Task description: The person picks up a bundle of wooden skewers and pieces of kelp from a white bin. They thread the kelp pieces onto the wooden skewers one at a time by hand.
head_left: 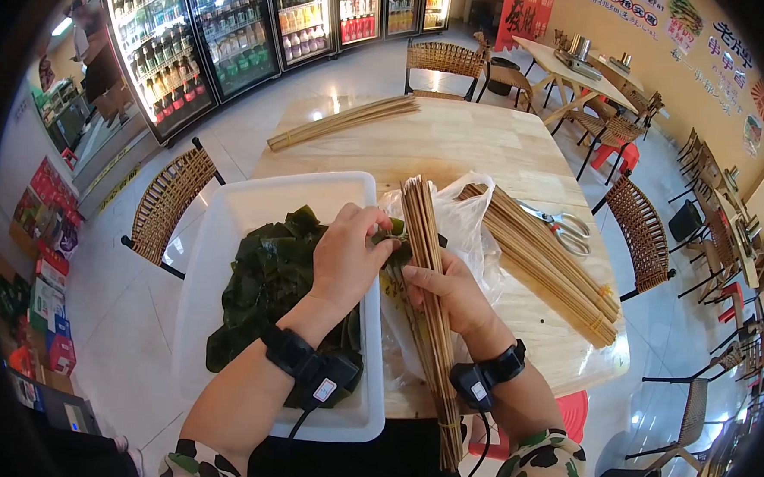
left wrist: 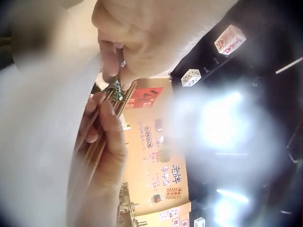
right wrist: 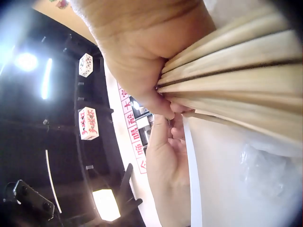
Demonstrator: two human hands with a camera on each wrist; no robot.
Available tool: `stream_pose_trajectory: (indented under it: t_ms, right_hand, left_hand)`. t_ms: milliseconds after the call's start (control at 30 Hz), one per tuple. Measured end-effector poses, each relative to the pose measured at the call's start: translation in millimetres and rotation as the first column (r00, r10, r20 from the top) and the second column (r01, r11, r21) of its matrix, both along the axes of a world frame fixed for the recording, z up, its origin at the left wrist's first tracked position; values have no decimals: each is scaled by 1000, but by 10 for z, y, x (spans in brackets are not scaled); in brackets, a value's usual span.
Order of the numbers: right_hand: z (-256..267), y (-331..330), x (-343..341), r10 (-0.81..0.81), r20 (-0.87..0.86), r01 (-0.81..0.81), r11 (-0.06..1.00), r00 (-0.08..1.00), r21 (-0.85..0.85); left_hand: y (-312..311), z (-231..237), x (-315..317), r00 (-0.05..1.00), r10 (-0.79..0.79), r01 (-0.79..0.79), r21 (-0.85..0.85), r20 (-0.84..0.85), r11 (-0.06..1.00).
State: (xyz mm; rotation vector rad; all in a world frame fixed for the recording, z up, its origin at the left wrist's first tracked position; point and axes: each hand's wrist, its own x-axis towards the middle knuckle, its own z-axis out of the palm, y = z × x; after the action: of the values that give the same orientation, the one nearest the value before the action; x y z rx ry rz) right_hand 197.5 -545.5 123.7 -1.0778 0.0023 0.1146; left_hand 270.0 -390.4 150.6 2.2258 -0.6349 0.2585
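Note:
My right hand (head_left: 458, 296) grips an upright bundle of bamboo skewers (head_left: 424, 228), thumb laid across it. Between the thumb and fingers of my left hand (head_left: 345, 252) is a small folded piece of dark green kelp (left wrist: 115, 91), pinched close beside the skewers. In the left wrist view, the kelp sits right at the right hand's fingertips, where thin sticks run down past it. Under my left forearm, a pile of kelp sheets (head_left: 264, 271) fills much of a white plastic tub (head_left: 219, 208). The right wrist view shows the skewers (right wrist: 236, 80) fanning out from the right palm.
Right of my hands lie a crumpled clear plastic bag (head_left: 461, 212), a thick skewer bundle (head_left: 545, 264) and scissors (head_left: 564, 231). Another skewer bundle (head_left: 345, 122) lies across the far side of the wooden table (head_left: 491, 132). Wicker chairs (head_left: 176, 202) stand around it.

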Motion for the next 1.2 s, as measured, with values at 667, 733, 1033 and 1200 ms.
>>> stream_pose_trajectory:
  t_ms: [667,733,1033,1200]
  right_hand:
    - [-122,-40,29,83,-35,-80,994,996,78]
    - [-124,-34,38,78,-47,-73,992,996,102]
    - [-145,-40,59,133,24,-135,984,991,117]
    - [-134,-44,57,115,-28,-111,987,993,117]
  left_hand:
    - [694,581,289,889,-227,41,-424,-399,905]
    - [927,688,282,868,-153,-58,-404,-473,913]
    - [1080,37,299,907,-142,275,303,-396,912]
    - [1003,-75,341,942,-185,288,392,-280,874]
